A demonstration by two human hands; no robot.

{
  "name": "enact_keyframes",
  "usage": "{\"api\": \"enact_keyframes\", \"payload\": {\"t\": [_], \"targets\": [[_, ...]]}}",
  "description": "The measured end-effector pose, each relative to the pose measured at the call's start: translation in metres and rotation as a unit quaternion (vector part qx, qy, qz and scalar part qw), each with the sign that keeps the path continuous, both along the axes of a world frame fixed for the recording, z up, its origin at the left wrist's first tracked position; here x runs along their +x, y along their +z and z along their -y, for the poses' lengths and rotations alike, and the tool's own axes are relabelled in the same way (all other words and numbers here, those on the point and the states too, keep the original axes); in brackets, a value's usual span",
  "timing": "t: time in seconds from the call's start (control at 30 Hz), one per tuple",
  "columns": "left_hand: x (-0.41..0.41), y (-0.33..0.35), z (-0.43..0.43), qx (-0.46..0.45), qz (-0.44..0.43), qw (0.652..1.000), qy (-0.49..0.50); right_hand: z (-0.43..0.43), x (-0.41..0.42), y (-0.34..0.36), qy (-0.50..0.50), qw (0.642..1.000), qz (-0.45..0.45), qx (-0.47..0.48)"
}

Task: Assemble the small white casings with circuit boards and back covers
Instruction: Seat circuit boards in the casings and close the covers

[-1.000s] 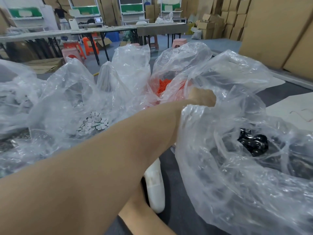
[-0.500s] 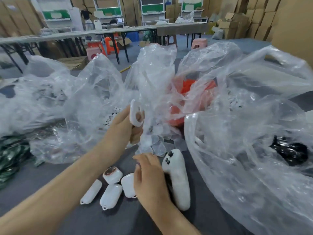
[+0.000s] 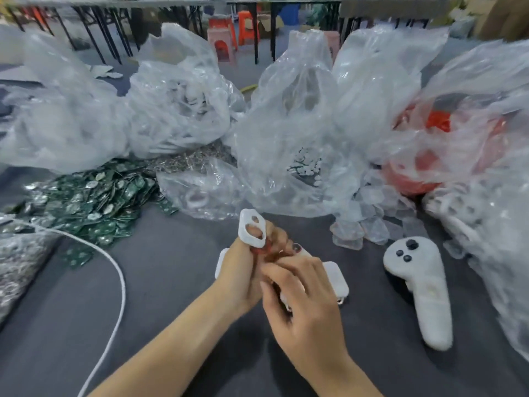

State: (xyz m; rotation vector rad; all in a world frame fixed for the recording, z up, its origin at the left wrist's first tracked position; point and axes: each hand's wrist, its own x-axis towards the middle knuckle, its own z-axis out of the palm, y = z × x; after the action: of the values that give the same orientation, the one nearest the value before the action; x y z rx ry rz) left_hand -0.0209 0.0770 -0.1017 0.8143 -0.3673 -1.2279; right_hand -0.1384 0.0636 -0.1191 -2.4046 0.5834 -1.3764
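- The left hand [image 3: 242, 270], at lower centre of the frame, grips a white casing [image 3: 242, 229] between thumb and curled fingers. The casing stands upright above the knuckles, and its two oval openings face the camera.
- The right hand [image 3: 306, 308] lies just below and right of the left, with its fingers bent in towards it. Its fingertips close on a small orange-red part [image 3: 260, 251] at the casing's lower edge. The spot is blurred, so it is likely a pinch, and I cannot tell what the part is.
- Under the hands, on the grey table [image 3: 171, 296], lie more closed white shells. One [image 3: 337, 277] shows right of the right hand and another [image 3: 219, 263] peeks out left of the left hand.
- A white handheld controller [image 3: 420, 290] with three dark buttons lies at right of the frame, apart from the hands.
- A heap of green circuit boards [image 3: 86, 202] spreads across the left of the frame, and a white cable [image 3: 121, 285] curves down past it.
- Clear plastic bags fill the upper half. One at centre [image 3: 300, 124] holds small white pieces, and one at right [image 3: 446, 156] holds orange parts.
- A scatter of thin translucent covers [image 3: 372, 227] lies on the table between the controller and the bags.
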Motion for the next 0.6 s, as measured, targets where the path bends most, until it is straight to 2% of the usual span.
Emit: {"api": "enact_keyframes", "payload": {"t": [0.07,0.13,0.2,0.3,0.47,0.53,0.6], "targets": [[0.005,0.000,-0.003,0.001,-0.030,0.999,-0.030,-0.002,0.006,-0.003,-0.032,0.999,-0.036,-0.015],[0.010,0.000,-0.005,0.001,-0.022,0.998,-0.055,-0.001,0.015,-0.002,-0.067,0.996,-0.052,-0.029],[0.010,0.001,-0.007,-0.020,0.007,0.996,-0.091,0.002,0.024,0.000,-0.093,0.993,-0.056,-0.034],[0.009,0.001,-0.007,-0.043,-0.012,0.993,-0.111,0.006,0.032,0.000,-0.115,0.992,-0.049,-0.029],[0.012,0.002,-0.005,-0.022,-0.092,0.993,-0.072,0.009,0.031,-0.003,-0.081,0.996,-0.029,0.008],[0.016,0.001,-0.004,-0.014,-0.135,0.990,-0.046,0.012,0.029,-0.001,-0.062,0.997,0.005,0.050],[0.017,0.001,-0.004,-0.032,-0.105,0.994,-0.009,0.013,0.026,0.002,-0.050,0.993,0.058,0.093]]}}
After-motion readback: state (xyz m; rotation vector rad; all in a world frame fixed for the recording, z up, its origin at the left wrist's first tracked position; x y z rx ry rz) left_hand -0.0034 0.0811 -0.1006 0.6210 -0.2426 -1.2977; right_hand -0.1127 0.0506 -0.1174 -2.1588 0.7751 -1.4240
